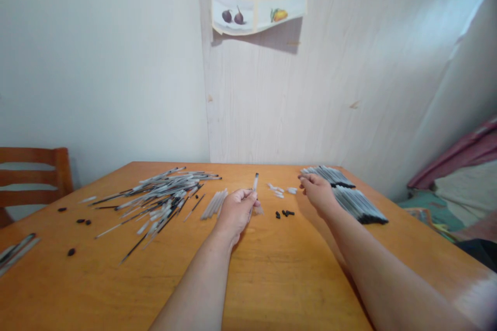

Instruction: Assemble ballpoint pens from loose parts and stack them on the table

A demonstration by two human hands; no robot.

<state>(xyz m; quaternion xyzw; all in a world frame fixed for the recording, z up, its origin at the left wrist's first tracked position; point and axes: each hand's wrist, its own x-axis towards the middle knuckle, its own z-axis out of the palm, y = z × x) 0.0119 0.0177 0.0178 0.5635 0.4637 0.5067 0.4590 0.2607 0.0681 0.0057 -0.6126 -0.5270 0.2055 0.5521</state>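
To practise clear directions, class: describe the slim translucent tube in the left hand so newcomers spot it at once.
Above the brown wooden table, find the bare left hand, near centre. A slim translucent tube with a dark tip juts from its grip. Unlike the scattered grey-black tubes leftward, it is held.

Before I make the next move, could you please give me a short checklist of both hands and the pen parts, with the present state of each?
1. Left hand grips a pen barrel: ok, dark end pointing away from the person.
2. Right hand holds a part: cannot tell, too small to see.
3. Small black pieces lie between the forearms: ok, loose.
4. Small translucent pieces lie between the hands: ok.
5. Pens at right lined up: ok, in two groups.
6. Pen parts at left sorted: not ok, jumbled heap.
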